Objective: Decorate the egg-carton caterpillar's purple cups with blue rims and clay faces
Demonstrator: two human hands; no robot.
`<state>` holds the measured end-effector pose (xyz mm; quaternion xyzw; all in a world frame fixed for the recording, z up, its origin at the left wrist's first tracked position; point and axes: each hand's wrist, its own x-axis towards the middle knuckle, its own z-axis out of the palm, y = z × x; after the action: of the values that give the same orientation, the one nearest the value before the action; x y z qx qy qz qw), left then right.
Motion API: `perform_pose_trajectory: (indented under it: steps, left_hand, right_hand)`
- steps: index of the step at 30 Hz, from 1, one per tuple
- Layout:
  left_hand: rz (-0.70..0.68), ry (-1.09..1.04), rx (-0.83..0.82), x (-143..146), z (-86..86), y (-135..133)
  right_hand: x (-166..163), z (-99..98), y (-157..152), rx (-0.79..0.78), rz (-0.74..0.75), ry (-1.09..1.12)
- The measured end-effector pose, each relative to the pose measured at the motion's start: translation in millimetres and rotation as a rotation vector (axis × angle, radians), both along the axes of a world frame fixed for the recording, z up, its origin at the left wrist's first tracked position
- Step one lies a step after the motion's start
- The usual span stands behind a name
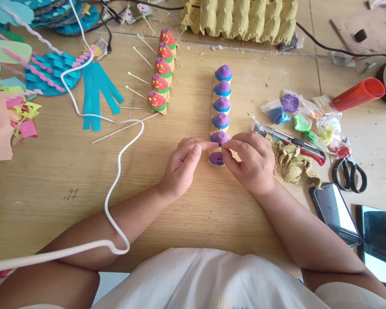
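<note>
A strip of egg carton (pixel 222 104) runs away from me, its several cups coated purple and blue; the nearest cup carries a small drawn face. Over its near end, my left hand (pixel 184 165) stretches its index finger to the gap before that cup, thumb apart and the other fingers curled. Beside it, my right hand (pixel 251 161) pinches thumb and index finger at the same spot. A tiny dark bit shows between the two fingertips, too small to name. To the left stands a red-and-green egg-carton strip (pixel 161 71) with smiling faces and green-tipped sticks.
Right of my hands lie a utility knife (pixel 304 145), torn carton scraps (pixel 292 165), bagged clay (pixel 302 123), black-handled scissors (pixel 350 174) and phones (pixel 336 212). A white cable (pixel 118 171) crosses the left side, near blue paper strips (pixel 93 94). Egg trays (pixel 247 19) sit at the back.
</note>
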<state>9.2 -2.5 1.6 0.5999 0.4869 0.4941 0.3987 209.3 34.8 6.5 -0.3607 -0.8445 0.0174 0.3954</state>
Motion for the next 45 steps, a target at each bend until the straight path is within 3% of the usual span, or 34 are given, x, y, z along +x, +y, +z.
perform_pose_trajectory:
  steps: [10,28,45]
  left_hand:
    - [0.001,-0.028,0.01,-0.4,-1.0,0.2]
    - [-0.017,-0.03,0.0,0.1,-0.6,0.1]
    - [-0.017,0.025,-0.011,-2.1,0.9,-1.3]
  right_hand:
    - [-1.8,1.9,1.3,0.088,0.002,0.026]
    - [-1.8,2.7,0.9,0.081,0.012,0.024]
    - [-2.5,-0.2,1.9,-0.046,-0.027,0.066]
